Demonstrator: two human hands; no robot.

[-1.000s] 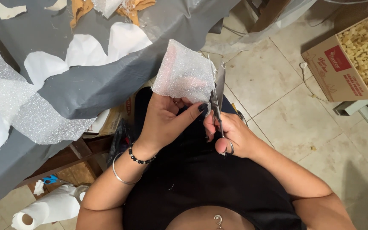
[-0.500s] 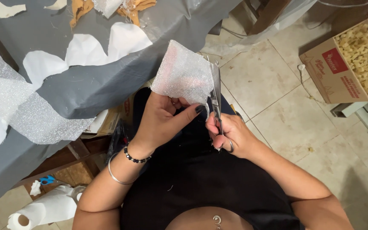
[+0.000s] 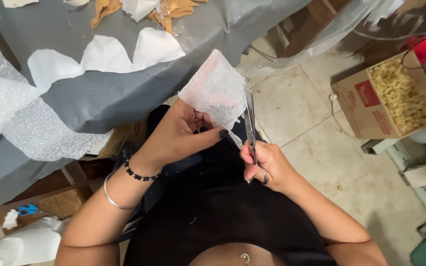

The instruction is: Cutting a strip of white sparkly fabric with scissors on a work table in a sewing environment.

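1 package is showing: an open cardboard box (image 3: 388,101) is sitting on the tiled floor (image 3: 301,106) at the upper right, well apart from the grey-covered table (image 3: 114,93). It is brown, rectangular, and lying at a slant to the tile lines. Its top is standing open, and pale yellow loose filler pieces (image 3: 403,96) are filling it nearly to the rim. On the side wall facing the camera, a red label (image 3: 367,93) with white markings is showing, roughly rectangular, and a smaller reddish marking (image 3: 382,122) is sitting further along the same wall. No signs or screens are appearing anywhere.
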